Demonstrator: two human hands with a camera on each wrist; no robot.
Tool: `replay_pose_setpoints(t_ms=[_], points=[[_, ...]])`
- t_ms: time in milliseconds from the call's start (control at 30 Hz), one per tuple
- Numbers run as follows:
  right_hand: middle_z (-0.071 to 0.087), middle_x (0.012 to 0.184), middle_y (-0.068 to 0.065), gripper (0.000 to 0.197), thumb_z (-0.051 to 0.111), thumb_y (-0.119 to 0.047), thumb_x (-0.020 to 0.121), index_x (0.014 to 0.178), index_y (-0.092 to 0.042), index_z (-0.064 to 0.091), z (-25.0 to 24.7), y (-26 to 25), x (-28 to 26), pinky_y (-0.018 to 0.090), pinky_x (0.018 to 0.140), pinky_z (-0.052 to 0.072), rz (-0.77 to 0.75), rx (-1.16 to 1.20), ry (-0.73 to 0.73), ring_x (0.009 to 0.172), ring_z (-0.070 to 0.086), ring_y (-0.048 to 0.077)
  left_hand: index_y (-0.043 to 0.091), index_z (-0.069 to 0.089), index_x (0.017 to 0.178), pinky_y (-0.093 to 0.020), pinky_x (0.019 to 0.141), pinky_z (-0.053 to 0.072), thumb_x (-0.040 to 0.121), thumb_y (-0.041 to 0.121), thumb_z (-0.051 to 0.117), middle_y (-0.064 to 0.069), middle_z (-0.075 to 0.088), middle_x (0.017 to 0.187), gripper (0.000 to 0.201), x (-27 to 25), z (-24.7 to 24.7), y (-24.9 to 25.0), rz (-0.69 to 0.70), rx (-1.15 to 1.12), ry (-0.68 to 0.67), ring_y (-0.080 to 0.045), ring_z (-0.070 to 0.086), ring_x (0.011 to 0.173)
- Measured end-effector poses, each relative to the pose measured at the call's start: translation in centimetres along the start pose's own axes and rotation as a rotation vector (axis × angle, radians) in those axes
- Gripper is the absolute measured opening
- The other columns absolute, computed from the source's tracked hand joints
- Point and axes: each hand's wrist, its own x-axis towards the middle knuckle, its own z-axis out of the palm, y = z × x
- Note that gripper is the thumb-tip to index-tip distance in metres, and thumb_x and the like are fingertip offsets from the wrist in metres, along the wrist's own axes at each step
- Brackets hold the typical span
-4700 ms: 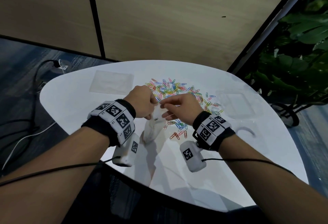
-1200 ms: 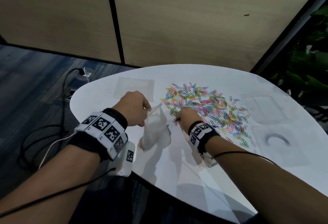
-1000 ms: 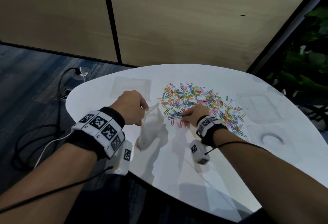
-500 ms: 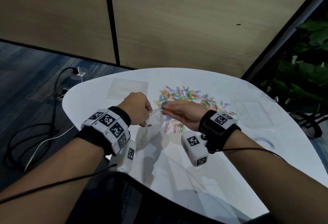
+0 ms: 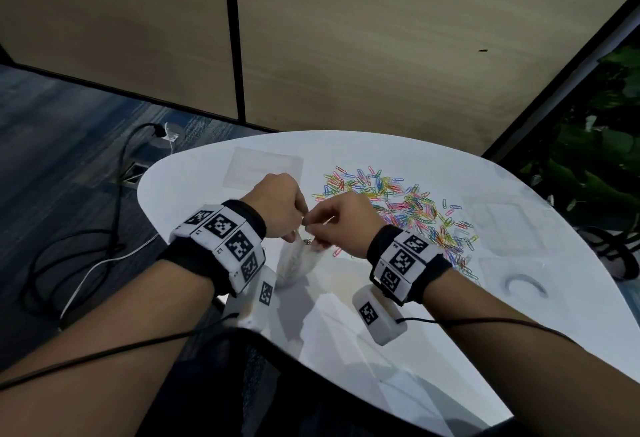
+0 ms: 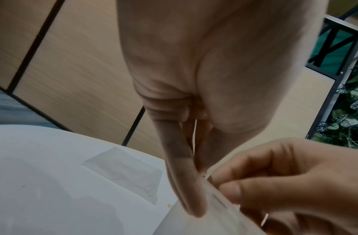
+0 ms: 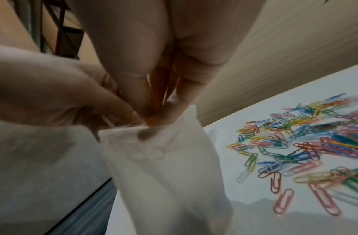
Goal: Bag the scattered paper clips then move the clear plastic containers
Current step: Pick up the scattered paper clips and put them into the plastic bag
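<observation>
A small white translucent bag [image 5: 297,261] hangs upright over the white table [image 5: 349,332]. My left hand [image 5: 300,223] pinches its rim on the left side; the left wrist view shows my fingers [image 6: 191,190] pressed along the bag's edge [image 6: 196,222]. My right hand [image 5: 319,230] is at the bag's mouth, fingertips pinched together on a few paper clips; the right wrist view shows these fingertips [image 7: 170,109] dipping into the opening of the bag [image 7: 164,174]. A heap of coloured paper clips [image 5: 401,208] [image 7: 295,151] lies just right of my hands.
A flat clear plastic container [image 5: 264,167] [image 6: 125,168] lies at the table's far left. Two more clear containers sit on the right, one plain [image 5: 502,225] and one holding a grey ring [image 5: 523,284]. Cables run over the floor [image 5: 86,256] on the left; plants [image 5: 588,159] stand to the right.
My right hand picked clips from the heap, carried them left and now has its fingertips at the bag's mouth. The left hand has kept holding the bag's rim.
</observation>
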Motion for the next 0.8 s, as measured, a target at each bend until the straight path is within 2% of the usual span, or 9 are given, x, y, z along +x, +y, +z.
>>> replay_pose_setpoints(t_ms=[100,167,233,300,367,500,600,667,800], points=[[0.072,0.079,0.018,0.015,0.06,0.005,0.088,0.093,-0.001,0.073,-1.6,1.2,1.2,0.032,0.063,0.062,0.025,0.252,0.157,0.062,0.068,0.025,0.007,0.074,0.097,-0.036,0.076,0.064,0.089,-0.002,0.05,-0.007,0.072,0.067,0.027,0.1,-0.9,-0.8,-0.044,0.036,0.061,-0.021,0.076,0.061],[0.074,0.093,0.011,0.023,0.055,-0.003,0.092,0.103,-0.01,0.074,-2.4,3.7,2.4,0.034,0.07,0.062,0.036,0.015,0.247,0.075,0.069,0.024,0.007,0.075,0.097,-0.036,0.076,0.064,0.088,-0.003,0.05,-0.007,0.072,0.067,0.029,0.0,-1.5,-1.3,-0.056,0.07,0.086,-0.022,0.076,0.063],[0.065,0.126,0.003,0.032,0.05,-0.018,0.096,0.125,-0.024,0.064,-2.1,6.5,3.1,0.034,0.089,0.055,0.037,-0.449,0.101,0.105,0.065,0.021,0.007,0.075,0.098,-0.037,0.077,0.064,0.088,-0.004,0.05,-0.008,0.073,0.07,0.029,-0.2,-1.8,-1.7,-0.063,0.085,0.09,-0.022,0.076,0.063],[0.036,0.155,0.001,0.048,0.045,-0.031,0.1,0.147,-0.025,0.04,-0.4,8.8,2.9,0.038,0.11,0.038,-0.02,-0.785,-0.193,0.137,0.04,0.021,0.007,0.075,0.1,-0.037,0.077,0.064,0.088,-0.004,0.051,-0.009,0.073,0.071,0.029,-0.4,-1.9,-2.1,-0.073,0.085,0.086,-0.021,0.076,0.062],[0.016,0.162,0.005,0.06,0.043,-0.037,0.099,0.153,-0.018,0.023,1.7,10.4,2.6,0.043,0.117,0.028,-0.155,-0.948,-0.346,0.147,0.021,0.023,0.006,0.075,0.101,-0.037,0.076,0.064,0.087,-0.005,0.051,-0.01,0.074,0.071,0.03,-0.5,-2.0,-2.4,-0.078,0.087,0.082,-0.02,0.076,0.061],[0.004,0.164,0.007,0.064,0.036,-0.038,0.1,0.155,-0.014,0.013,2.4,12.8,1.8,0.047,0.119,0.022,-0.224,-1.11,-0.352,0.15,0.011,0.029,0.006,0.075,0.099,-0.037,0.077,0.064,0.086,-0.006,0.051,-0.008,0.073,0.064,0.031,-0.5,-2.2,-2.5,-0.08,0.075,0.074,-0.017,0.074,0.058],[0.008,0.163,0.002,0.056,0.03,-0.034,0.103,0.154,-0.022,0.014,0.3,14.1,1.0,0.054,0.119,0.017,-0.19,-1.183,-0.29,0.15,0.007,0.033,0.007,0.074,0.099,-0.037,0.077,0.064,0.086,-0.006,0.051,-0.007,0.073,0.063,0.03,-0.3,-2.0,-2.1,-0.069,0.065,0.062,-0.017,0.074,0.057],[0.015,0.162,0.003,0.05,0.03,-0.033,0.103,0.152,-0.027,0.02,-0.9,14.6,1.0,0.057,0.114,0.026,-0.102,-1.14,-0.239,0.147,0.012,0.037,0.007,0.074,0.1,-0.037,0.076,0.064,0.087,-0.005,0.05,-0.008,0.073,0.064,0.03,-0.1,-1.7,-1.8,-0.063,0.056,0.056,-0.018,0.074,0.056],[0.051,0.133,0.012,0.034,0.037,-0.026,0.103,0.132,-0.018,0.053,-1.2,14.4,1.9,0.042,0.09,0.05,-0.159,-0.983,-0.105,0.119,0.05,0.035,0.007,0.073,0.101,-0.037,0.075,0.065,0.087,-0.005,0.05,-0.011,0.074,0.068,0.03,0.1,-1.2,-1.4,-0.061,0.07,0.049,-0.018,0.074,0.055]])
